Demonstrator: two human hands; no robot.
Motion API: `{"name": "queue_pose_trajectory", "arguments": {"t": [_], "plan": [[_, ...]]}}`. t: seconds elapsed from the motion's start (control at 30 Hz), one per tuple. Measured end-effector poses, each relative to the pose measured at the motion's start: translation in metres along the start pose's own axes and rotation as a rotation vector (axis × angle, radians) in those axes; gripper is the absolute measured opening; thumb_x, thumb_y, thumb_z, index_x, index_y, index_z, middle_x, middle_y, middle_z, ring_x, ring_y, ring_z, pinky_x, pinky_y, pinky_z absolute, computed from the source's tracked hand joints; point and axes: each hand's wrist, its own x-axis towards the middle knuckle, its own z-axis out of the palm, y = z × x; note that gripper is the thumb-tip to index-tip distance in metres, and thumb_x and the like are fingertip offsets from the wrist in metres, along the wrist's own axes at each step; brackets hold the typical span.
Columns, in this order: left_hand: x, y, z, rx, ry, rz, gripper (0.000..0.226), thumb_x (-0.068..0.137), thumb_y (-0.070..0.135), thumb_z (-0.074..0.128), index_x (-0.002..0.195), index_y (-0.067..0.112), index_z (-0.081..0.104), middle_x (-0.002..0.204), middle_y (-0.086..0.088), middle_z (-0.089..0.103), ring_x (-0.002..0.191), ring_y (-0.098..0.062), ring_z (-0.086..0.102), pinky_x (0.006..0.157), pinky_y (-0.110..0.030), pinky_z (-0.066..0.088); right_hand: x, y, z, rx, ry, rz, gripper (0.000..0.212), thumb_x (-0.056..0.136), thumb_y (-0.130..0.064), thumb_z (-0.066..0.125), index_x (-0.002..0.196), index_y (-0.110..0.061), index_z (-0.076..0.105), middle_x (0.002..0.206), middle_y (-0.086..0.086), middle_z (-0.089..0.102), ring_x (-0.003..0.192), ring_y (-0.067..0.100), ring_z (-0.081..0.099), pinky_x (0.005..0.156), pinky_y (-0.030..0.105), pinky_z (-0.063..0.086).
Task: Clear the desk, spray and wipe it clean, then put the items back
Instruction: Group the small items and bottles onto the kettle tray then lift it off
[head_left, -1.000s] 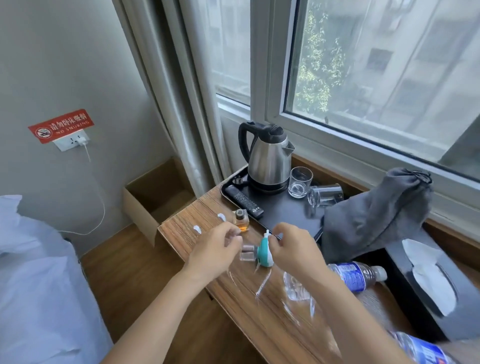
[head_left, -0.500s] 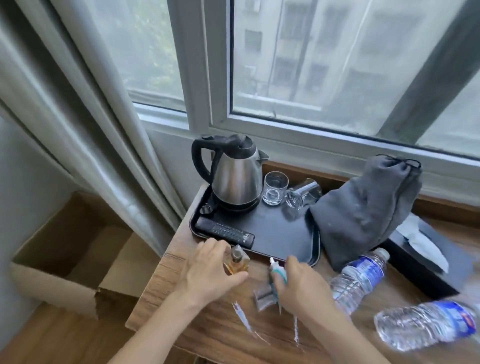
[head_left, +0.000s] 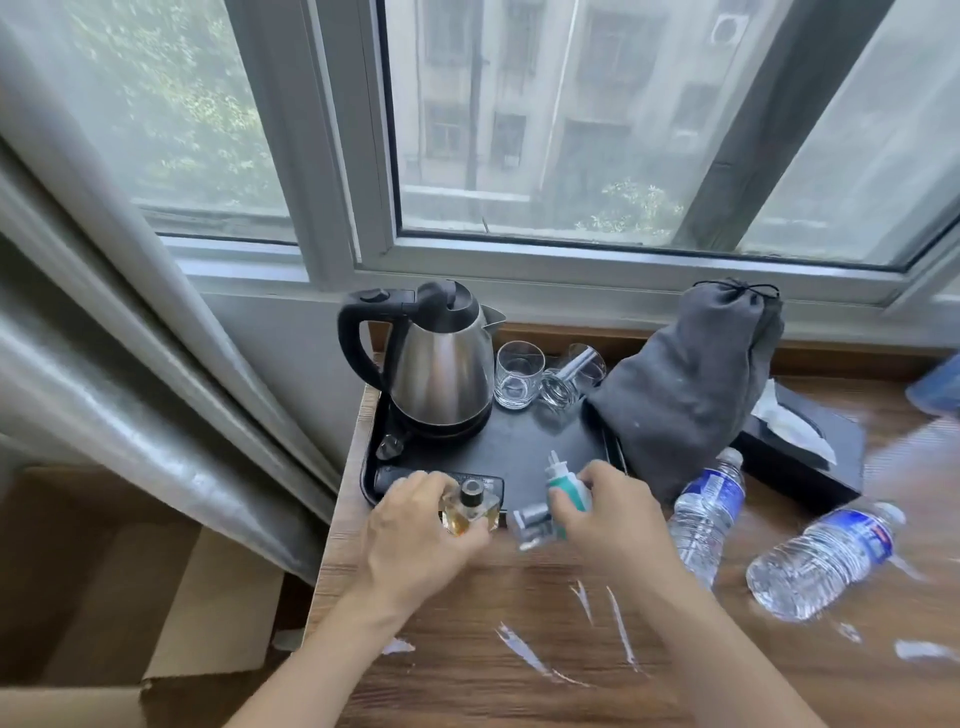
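Head view: left hand grips perfume bottle, right hand fingers curl round teal bottle. Lift both straight up, avoiding tray at 12 o'clock.

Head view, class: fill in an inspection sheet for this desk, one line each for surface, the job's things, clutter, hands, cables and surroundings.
Surface: wooden desk with white streaks near the front.
Job's things: black tray carrying kettle, two glasses, one tipped over, and remote; perfume bottle; teal bottle.
Clutter: grey pouch, tissue box, two water bottles lying down.
Hands: left hand holds the perfume bottle; right hand grips the teal bottle.
Cables: nothing seen.
Surroundings: window, curtain, cardboard box on the floor.
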Motion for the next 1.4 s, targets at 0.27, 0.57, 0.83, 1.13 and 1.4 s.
{"name": "queue_pose_trajectory", "arguments": {"t": [0.27, 0.57, 0.83, 1.13, 1.4], "plan": [[0.05, -0.003, -0.016, -0.031, 0.087, -0.058, 0.034, 0.083, 0.045, 0.08, 0.11, 0.029, 0.069, 0.099, 0.014, 0.062, 0.092, -0.011, 0.06, 0.081, -0.026, 0.044, 0.07, -0.04, 0.014, 0.054, 0.027, 0.084, 0.034, 0.093, -0.042, 0.06, 0.092, -0.01, 0.051, 0.1, 0.012, 0.066, 0.088, 0.033, 0.059, 0.07, 0.033, 0.04], [0.062, -0.006, 0.005, 0.068, 0.023, -0.023, 0.041, 0.091, 0.043, 0.074, 0.123, 0.02, 0.067, 0.115, 0.004, 0.065, 0.112, -0.021, 0.063, 0.091, -0.039, 0.054, 0.096, -0.046, 0.038, -0.013, -0.018, 0.118, 0.044, 0.095, -0.044, 0.061, 0.114, -0.005, 0.058, 0.114, 0.016, 0.066, 0.104, 0.036, 0.064, 0.082, 0.038, 0.051], [0.071, -0.01, 0.01, 0.071, -0.053, -0.024, 0.049, 0.093, 0.038, 0.075, 0.137, 0.021, 0.063, 0.128, 0.004, 0.064, 0.123, -0.021, 0.059, 0.101, -0.04, 0.051, 0.093, -0.042, 0.035, 0.034, -0.024, 0.077, 0.046, 0.098, -0.047, 0.058, 0.116, -0.004, 0.057, 0.117, 0.018, 0.064, 0.105, 0.036, 0.063, 0.083, 0.039, 0.05], [0.076, -0.005, 0.017, -0.001, -0.076, -0.157, 0.049, 0.097, 0.028, 0.073, 0.142, 0.02, 0.054, 0.127, -0.005, 0.067, 0.122, -0.025, 0.06, 0.097, -0.039, 0.046, 0.032, 0.005, -0.024, -0.16, -0.016, 0.095, 0.037, 0.101, -0.047, 0.048, 0.118, -0.014, 0.047, 0.116, 0.011, 0.054, 0.106, 0.038, 0.061, 0.072, 0.036, 0.037], [0.069, 0.001, 0.031, -0.064, -0.017, -0.178, 0.038, 0.096, 0.014, 0.073, 0.13, 0.016, 0.054, 0.124, -0.006, 0.067, 0.116, -0.029, 0.063, 0.096, -0.045, 0.049, 0.028, 0.091, -0.06, -0.241, 0.06, 0.446, 0.058, 0.1, -0.055, 0.049, 0.13, -0.005, 0.039, 0.125, 0.018, 0.058, 0.11, 0.037, 0.062, 0.074, 0.038, 0.039]]}}
